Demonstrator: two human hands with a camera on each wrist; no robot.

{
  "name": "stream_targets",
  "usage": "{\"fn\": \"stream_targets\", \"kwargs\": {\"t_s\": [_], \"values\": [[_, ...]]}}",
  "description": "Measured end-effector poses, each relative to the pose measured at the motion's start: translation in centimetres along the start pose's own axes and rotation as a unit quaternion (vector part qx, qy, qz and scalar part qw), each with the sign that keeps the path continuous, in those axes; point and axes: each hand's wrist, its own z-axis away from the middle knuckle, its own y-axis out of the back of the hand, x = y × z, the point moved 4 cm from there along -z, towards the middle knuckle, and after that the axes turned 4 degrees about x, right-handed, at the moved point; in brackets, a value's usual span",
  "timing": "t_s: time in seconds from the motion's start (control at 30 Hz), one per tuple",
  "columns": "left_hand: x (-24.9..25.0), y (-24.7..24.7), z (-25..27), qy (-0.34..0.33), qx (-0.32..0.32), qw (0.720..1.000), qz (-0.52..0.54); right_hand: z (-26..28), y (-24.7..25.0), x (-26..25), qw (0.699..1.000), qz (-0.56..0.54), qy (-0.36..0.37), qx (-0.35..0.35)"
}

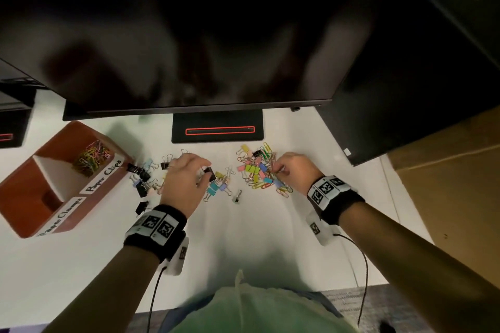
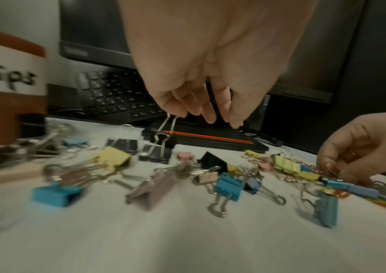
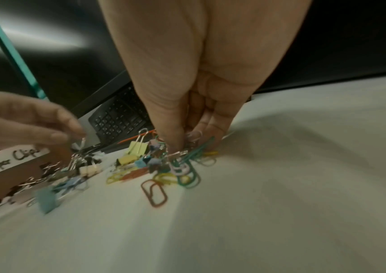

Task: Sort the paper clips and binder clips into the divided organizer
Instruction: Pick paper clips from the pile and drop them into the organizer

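Observation:
A red-brown divided organizer [image 1: 24,178] stands at the left; its compartment labelled Paper Clips holds coloured paper clips [image 1: 92,158]. My left hand [image 2: 198,114] hovers over scattered binder clips [image 1: 219,184] and its fingertips pinch the wire handles of a black binder clip [image 2: 155,155] whose body rests on the desk. To the right, my right hand [image 1: 277,169] reaches down into a mixed pile of paper clips and small binder clips [image 1: 257,170]. There it pinches a reddish paper clip [image 2: 329,166]. In the right wrist view its fingertips [image 3: 180,146] hide part of the pile.
A monitor overhangs the back of the white desk [image 1: 243,238], its black stand base [image 1: 217,131] just behind the clips. A keyboard [image 2: 117,96] lies under it. A cardboard box [image 1: 446,170] sits past the desk's right edge. One grey binder clip [image 1: 237,196] lies apart.

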Motion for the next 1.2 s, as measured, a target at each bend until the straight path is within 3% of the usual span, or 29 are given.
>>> {"fn": "stream_targets", "kwargs": {"t_s": [0.1,0.27,0.43,0.53,0.73,0.87,1.2], "values": [[2.2,-1.5,-1.1,-0.02,-0.03,0.999,0.021,1.2,-0.5,-0.2,1.0,-0.001,0.01,-0.024],[2.8,-4.6,-3.5,0.09,-0.133,0.987,-0.013,1.8,0.1,0.1,0.999,-0.028,0.023,-0.004],[2.0,-5.8,-3.9,0.127,-0.171,0.977,-0.02,1.7,0.8,0.2,0.999,-0.034,0.006,0.027],[1.8,-5.8,-3.4,0.113,-0.173,0.978,-0.018,1.2,0.2,-0.6,0.999,-0.029,0.016,0.007],[1.9,-5.5,-2.9,0.023,-0.213,0.975,-0.054,-0.4,-0.3,-1.3,0.997,0.036,0.046,-0.044],[1.5,-5.2,-2.6,-0.02,-0.198,0.978,-0.055,-0.6,-0.3,-1.0,0.994,0.064,0.063,-0.062],[0.8,-4.3,-2.2,-0.014,-0.213,0.977,0.003,0.8,-0.4,0.1,0.994,0.079,0.042,-0.055]]}}
